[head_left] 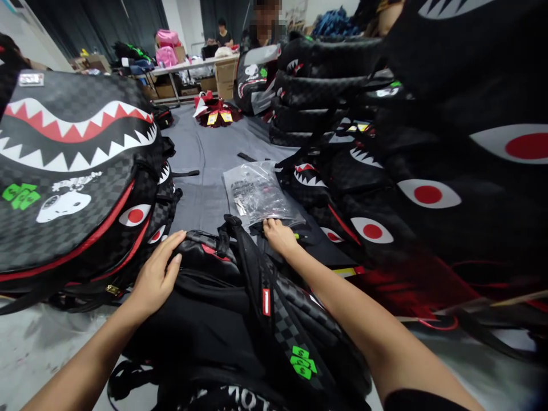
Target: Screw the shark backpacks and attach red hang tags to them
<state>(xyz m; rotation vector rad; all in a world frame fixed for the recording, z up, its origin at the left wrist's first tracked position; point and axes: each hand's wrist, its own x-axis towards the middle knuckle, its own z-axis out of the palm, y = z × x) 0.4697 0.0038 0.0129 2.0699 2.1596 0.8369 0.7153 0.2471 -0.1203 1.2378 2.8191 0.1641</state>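
Observation:
A black checkered backpack lies in front of me with its black strap facing up. A red label and a green patch mark the strap. My left hand rests on the backpack's left upper edge, fingers stretched out. Past the backpack's far side, my right hand has its fingers curled at the near edge of a clear plastic bag. What those fingers hold, if anything, is hidden. A small yellow-green item shows just right of that hand.
Shark-mouth backpacks stand close on my left. More are stacked at the back right and crowd my right side. Red and yellow tags lie on the grey table cover. People are at the far tables.

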